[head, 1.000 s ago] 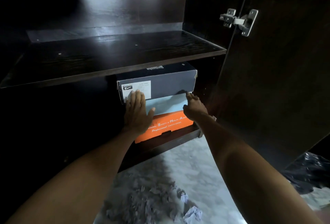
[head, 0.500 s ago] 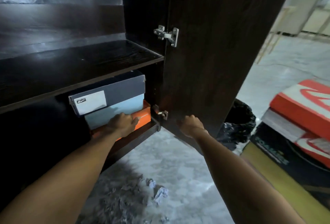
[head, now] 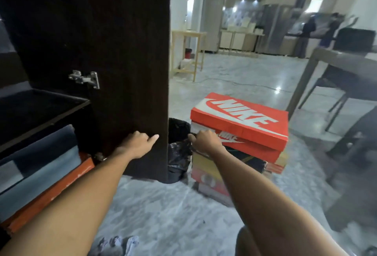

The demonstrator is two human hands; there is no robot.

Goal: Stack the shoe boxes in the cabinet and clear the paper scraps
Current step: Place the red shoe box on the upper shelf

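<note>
A stack of shoe boxes stands on the marble floor at right, topped by a red Nike box (head: pixel 240 121). My right hand (head: pixel 206 141) is at that box's near left end, fingers curled around its corner. Empty, with loosely bent fingers and the forefinger out, my left hand (head: pixel 138 143) hovers in front of the open dark cabinet door (head: pixel 102 41). Inside the cabinet at lower left, a dark blue box (head: pixel 40 143) lies on a light blue box (head: pixel 40 174), which lies on an orange box (head: pixel 53 192). Crumpled paper scraps (head: pixel 118 245) lie on the floor near the bottom edge.
A bin lined with a black bag (head: pixel 179 149) stands between the door and the box stack. A grey table (head: pixel 346 61) and a chair are at right. A wooden stand (head: pixel 187 55) is further back. Two people stand far off in the kitchen.
My view has swung right, away from the cabinet. My left hand has left the boxes inside. My right hand has moved past the door to the red box on the floor stack.
</note>
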